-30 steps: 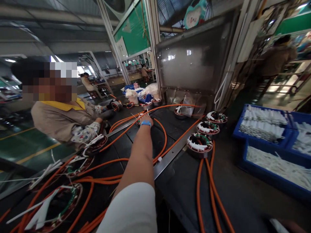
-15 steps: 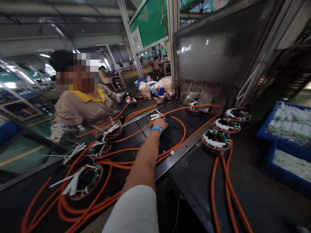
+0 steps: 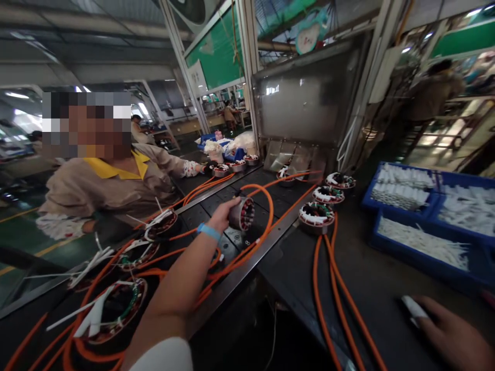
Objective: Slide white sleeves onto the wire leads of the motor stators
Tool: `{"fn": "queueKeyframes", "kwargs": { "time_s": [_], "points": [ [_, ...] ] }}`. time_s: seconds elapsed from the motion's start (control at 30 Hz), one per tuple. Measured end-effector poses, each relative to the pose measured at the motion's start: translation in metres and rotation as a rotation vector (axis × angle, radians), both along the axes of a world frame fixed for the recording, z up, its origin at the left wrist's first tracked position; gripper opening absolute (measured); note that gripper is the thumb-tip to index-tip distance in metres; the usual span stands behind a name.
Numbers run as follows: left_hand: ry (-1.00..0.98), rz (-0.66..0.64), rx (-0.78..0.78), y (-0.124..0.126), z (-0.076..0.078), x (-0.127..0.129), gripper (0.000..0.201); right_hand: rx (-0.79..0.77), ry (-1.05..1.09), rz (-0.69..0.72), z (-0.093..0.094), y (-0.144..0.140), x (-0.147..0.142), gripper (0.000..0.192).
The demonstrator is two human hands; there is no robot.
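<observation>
- Left hand (image 3: 223, 214), centre of the frame: fingers wrapped around a motor stator (image 3: 242, 213) and holding it clear of the black conveyor belt (image 3: 216, 206).
- Motor stator: tipped on edge, its open bore facing right toward the frame's right side; its axis runs roughly level, left to right.
- Orange cable (image 3: 266, 206): loops over and behind the held stator, then trails down to lower left.
- Right hand (image 3: 452, 335), lower right corner: rests on the dark worktable (image 3: 371, 288), fingers pinching a small white sleeve (image 3: 413, 308).
- Three stators (image 3: 317, 214) lie flat in a row right of the metal belt rail (image 3: 247, 263).
- Bare belt lies just under the held stator; blue bins (image 3: 425, 242) stand at right.
- A co-worker (image 3: 116, 185) sits at left.
</observation>
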State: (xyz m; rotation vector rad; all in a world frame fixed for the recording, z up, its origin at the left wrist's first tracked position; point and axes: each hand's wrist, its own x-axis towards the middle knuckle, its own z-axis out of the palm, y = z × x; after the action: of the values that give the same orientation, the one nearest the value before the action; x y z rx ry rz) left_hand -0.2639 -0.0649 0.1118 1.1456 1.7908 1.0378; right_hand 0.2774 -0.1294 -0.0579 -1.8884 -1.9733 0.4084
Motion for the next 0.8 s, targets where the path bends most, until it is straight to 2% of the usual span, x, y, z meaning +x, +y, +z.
{"fn": "queueKeyframes", "kwargs": {
  "time_s": [0.1, 0.17, 0.23, 0.3, 0.4, 0.47, 0.57, 0.6, 0.63, 0.67, 0.7, 0.77, 0.8],
  "points": [
    [-0.146, -0.131, 0.082, -0.038, -0.001, 0.034, 0.052, -0.081, 0.019, -0.013, 0.013, -0.002, -0.011, 0.043],
    [-0.219, -0.257, 0.092, -0.055, 0.000, 0.066, 0.057, -0.062, 0.015, -0.013, 0.021, -0.003, -0.019, 0.042],
    [-0.261, -0.423, 0.107, -0.062, 0.002, 0.104, 0.054, -0.051, 0.020, -0.009, 0.029, -0.004, -0.026, 0.039],
    [-0.197, -0.582, 0.154, -0.062, 0.004, 0.146, 0.047, -0.036, 0.052, -0.016, 0.039, -0.010, -0.033, 0.037],
    [0.046, -0.832, 0.225, -0.056, -0.003, 0.211, 0.041, -0.025, 0.189, -0.040, 0.058, -0.039, -0.050, 0.035],
    [0.358, -0.998, 0.335, -0.051, -0.014, 0.250, 0.041, -0.109, 0.382, 0.030, 0.072, -0.070, -0.067, 0.033],
    [0.802, -1.230, 0.537, -0.046, -0.034, 0.298, 0.038, -0.506, 0.845, 0.299, 0.082, -0.118, -0.100, 0.042],
    [0.880, -1.310, 0.589, -0.045, -0.039, 0.308, 0.037, -0.629, 1.029, 0.360, 0.082, -0.130, -0.111, 0.051],
    [0.922, -1.372, 0.640, -0.046, -0.041, 0.316, 0.037, -0.702, 1.214, 0.363, 0.081, -0.138, -0.120, 0.058],
    [0.941, -1.389, 0.689, -0.048, -0.041, 0.320, 0.040, -0.735, 1.382, 0.330, 0.079, -0.142, -0.128, 0.062],
    [0.947, -1.353, 0.735, -0.052, -0.039, 0.319, 0.045, -0.734, 1.523, 0.277, 0.077, -0.143, -0.135, 0.061],
    [0.916, -1.182, 0.775, -0.064, -0.027, 0.305, 0.061, -0.707, 1.686, 0.146, 0.075, -0.140, -0.143, 0.049],
    [0.881, -1.102, 0.739, -0.074, -0.019, 0.292, 0.067, -0.702, 1.718, 0.109, 0.075, -0.137, -0.144, 0.044]
  ]
}}
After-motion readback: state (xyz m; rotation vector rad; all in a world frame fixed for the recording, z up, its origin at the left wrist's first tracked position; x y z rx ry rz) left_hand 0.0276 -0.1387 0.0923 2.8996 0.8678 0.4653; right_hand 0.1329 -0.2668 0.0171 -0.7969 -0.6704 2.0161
